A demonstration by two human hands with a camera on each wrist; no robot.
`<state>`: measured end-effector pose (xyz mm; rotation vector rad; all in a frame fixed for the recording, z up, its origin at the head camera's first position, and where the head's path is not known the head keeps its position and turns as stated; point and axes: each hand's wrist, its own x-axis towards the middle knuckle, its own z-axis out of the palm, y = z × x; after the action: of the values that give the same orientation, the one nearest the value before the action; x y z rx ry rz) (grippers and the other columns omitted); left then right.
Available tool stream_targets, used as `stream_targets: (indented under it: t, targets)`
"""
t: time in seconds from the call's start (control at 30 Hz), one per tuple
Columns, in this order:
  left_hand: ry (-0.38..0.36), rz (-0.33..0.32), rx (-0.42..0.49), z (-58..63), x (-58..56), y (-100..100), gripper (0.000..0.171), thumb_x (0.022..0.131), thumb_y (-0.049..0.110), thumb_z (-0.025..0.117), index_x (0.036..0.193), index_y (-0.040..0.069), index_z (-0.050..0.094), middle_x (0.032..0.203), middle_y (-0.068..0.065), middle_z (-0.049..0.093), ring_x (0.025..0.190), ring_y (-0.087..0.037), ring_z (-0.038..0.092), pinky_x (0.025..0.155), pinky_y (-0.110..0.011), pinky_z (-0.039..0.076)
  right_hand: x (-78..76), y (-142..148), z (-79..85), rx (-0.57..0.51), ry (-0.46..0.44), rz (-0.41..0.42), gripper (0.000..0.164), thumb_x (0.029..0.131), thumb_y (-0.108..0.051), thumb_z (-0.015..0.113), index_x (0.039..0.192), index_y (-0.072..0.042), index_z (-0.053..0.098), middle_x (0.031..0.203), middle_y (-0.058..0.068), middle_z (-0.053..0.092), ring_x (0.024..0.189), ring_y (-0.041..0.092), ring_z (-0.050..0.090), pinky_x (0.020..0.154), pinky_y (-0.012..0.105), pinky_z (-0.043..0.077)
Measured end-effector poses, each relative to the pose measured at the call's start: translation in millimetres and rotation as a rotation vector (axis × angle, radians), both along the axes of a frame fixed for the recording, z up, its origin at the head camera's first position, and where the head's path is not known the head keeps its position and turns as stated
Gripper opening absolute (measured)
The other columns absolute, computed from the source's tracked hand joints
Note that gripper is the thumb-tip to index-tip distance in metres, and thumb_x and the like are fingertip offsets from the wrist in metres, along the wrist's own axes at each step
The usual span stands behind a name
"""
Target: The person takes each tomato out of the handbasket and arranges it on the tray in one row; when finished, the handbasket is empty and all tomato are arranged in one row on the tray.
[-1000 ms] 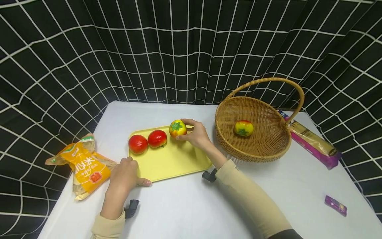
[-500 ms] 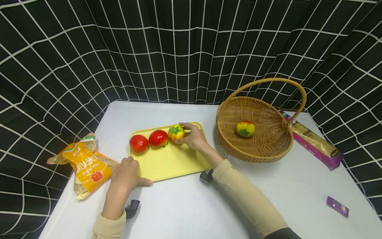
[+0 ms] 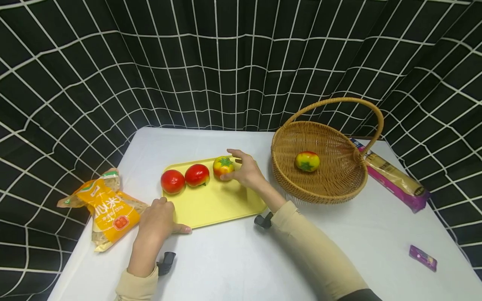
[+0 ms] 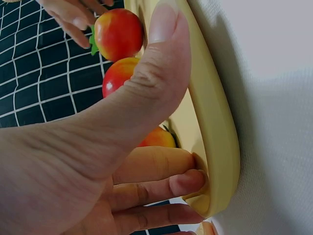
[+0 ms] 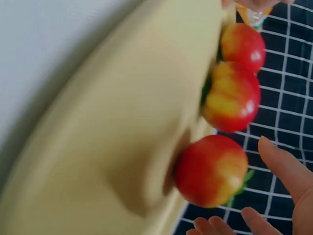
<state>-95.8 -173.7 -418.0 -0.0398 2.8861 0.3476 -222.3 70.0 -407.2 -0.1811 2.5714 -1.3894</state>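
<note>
A yellow tray (image 3: 211, 207) lies on the white table, with my left hand (image 3: 156, 219) gripping its near left corner, thumb along the front rim. Two red tomatoes, the leftmost (image 3: 173, 182) and the middle one (image 3: 197, 174), sit along its far side. To their right is a yellow-red tomato (image 3: 223, 166) with a green leafy top. Beside it my right hand (image 3: 246, 170) has spread fingers; in the right wrist view a gap shows between the fingers and this tomato (image 5: 211, 171). In the left wrist view my thumb (image 4: 166, 63) partly hides the tomatoes.
A wicker basket (image 3: 335, 144) with a tall handle stands on the right, holding another yellow-red tomato (image 3: 307, 161). Behind it lies a long purple-and-gold packet (image 3: 395, 177). An orange snack bag (image 3: 111, 209) is at the left, a small purple packet (image 3: 423, 258) at the right front.
My right hand has lowered the yellow-red tomato onto the tray beside the red ones and let go of it, its fingers spreading apart. The left hand has stayed on the tray corner.
</note>
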Motion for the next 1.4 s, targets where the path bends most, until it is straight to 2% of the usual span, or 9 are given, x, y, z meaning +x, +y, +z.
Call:
stream_targets:
  t: [0.13, 0.33, 0.5, 0.67, 0.87, 1.0, 1.13, 1.23, 1.4]
  targets:
    - [0.004, 0.000, 0.005, 0.1, 0.1, 0.0, 0.082, 0.060, 0.046, 0.103, 0.107, -0.012, 0.067, 0.092, -0.017, 0.056, 0.084, -0.031, 0.050, 0.072, -0.041, 0.042, 3.1, 11.3, 16.8, 0.003, 0.019, -0.016, 0.090, 0.078, -0.012, 0.095, 0.156, -0.024, 0.053, 0.163, 0.010, 0.050, 0.150, 0.034, 0.048, 0.122, 0.051, 0.040]
    - [0.004, 0.004, 0.004, 0.3, -0.1, 0.4, 0.084, 0.060, 0.046, 0.103, 0.108, -0.013, 0.067, 0.092, -0.018, 0.056, 0.083, -0.031, 0.051, 0.071, -0.040, 0.042, 11.2, 32.0, 45.7, -0.065, 0.081, 0.013, 0.087, 0.080, -0.012, 0.093, 0.156, -0.022, 0.052, 0.162, 0.012, 0.050, 0.148, 0.036, 0.050, 0.119, 0.049, 0.044]
    - [-0.004, 0.005, 0.003, 1.3, -0.3, 0.9, 0.085, 0.060, 0.046, 0.103, 0.109, -0.013, 0.067, 0.093, -0.019, 0.057, 0.084, -0.032, 0.051, 0.072, -0.041, 0.042, 23.6, 57.3, 73.4, -0.094, 0.145, 0.048, 0.087, 0.081, -0.014, 0.093, 0.157, -0.022, 0.051, 0.156, 0.013, 0.057, 0.143, 0.034, 0.056, 0.118, 0.049, 0.045]
    - [-0.016, -0.004, 0.002, 1.9, -1.2, 0.6, 0.084, 0.060, 0.045, 0.103, 0.108, -0.013, 0.067, 0.093, -0.018, 0.056, 0.084, -0.032, 0.051, 0.072, -0.041, 0.043, 36.5, 89.4, 94.4, -0.093, 0.191, 0.069, 0.088, 0.081, -0.017, 0.094, 0.157, -0.026, 0.051, 0.158, 0.007, 0.055, 0.143, 0.030, 0.056, 0.116, 0.051, 0.047]
    - [-0.020, -0.007, 0.001, 2.1, -1.3, -0.1, 0.084, 0.060, 0.046, 0.102, 0.108, -0.013, 0.068, 0.092, -0.018, 0.056, 0.083, -0.032, 0.051, 0.071, -0.041, 0.042, 46.2, 123.2, 104.3, -0.106, 0.254, 0.076, 0.083, 0.082, -0.017, 0.094, 0.155, -0.024, 0.055, 0.158, 0.001, 0.056, 0.141, 0.030, 0.057, 0.115, 0.050, 0.048]
    - [-0.029, -0.003, 0.005, 1.0, -1.5, -0.3, 0.082, 0.060, 0.045, 0.102, 0.107, -0.012, 0.068, 0.091, -0.017, 0.056, 0.084, -0.032, 0.051, 0.071, -0.040, 0.042, 51.5, 141.9, 111.5, -0.058, 0.261, 0.058, 0.079, 0.083, -0.018, 0.094, 0.152, -0.022, 0.057, 0.155, 0.003, 0.059, 0.138, 0.027, 0.060, 0.113, 0.049, 0.050]
    - [-0.036, 0.000, 0.014, 1.4, -1.9, -0.5, 0.079, 0.061, 0.045, 0.102, 0.104, -0.011, 0.067, 0.091, -0.017, 0.055, 0.085, -0.032, 0.050, 0.072, -0.041, 0.042, 53.7, 161.7, 117.8, 0.011, 0.228, 0.017, 0.072, 0.083, -0.022, 0.094, 0.148, -0.021, 0.062, 0.148, 0.004, 0.064, 0.134, 0.026, 0.064, 0.105, 0.029, 0.054]
    - [-0.037, -0.001, 0.020, 1.3, -1.8, -0.7, 0.077, 0.062, 0.045, 0.102, 0.103, -0.010, 0.067, 0.092, -0.016, 0.055, 0.086, -0.032, 0.050, 0.073, -0.042, 0.042, 51.2, 178.1, 116.1, 0.063, 0.206, -0.013, 0.069, 0.083, -0.026, 0.094, 0.146, -0.020, 0.064, 0.145, 0.008, 0.066, 0.132, 0.030, 0.065, 0.095, 0.016, 0.053]
    - [-0.032, 0.004, 0.025, 0.2, -1.6, -1.2, 0.077, 0.061, 0.044, 0.102, 0.103, -0.010, 0.067, 0.090, -0.016, 0.054, 0.085, -0.031, 0.050, 0.072, -0.041, 0.041, 38.7, 202.7, 101.2, 0.122, 0.167, -0.042, 0.068, 0.086, -0.027, 0.092, 0.147, -0.016, 0.063, 0.146, 0.014, 0.064, 0.133, 0.034, 0.063, 0.087, 0.010, 0.050]
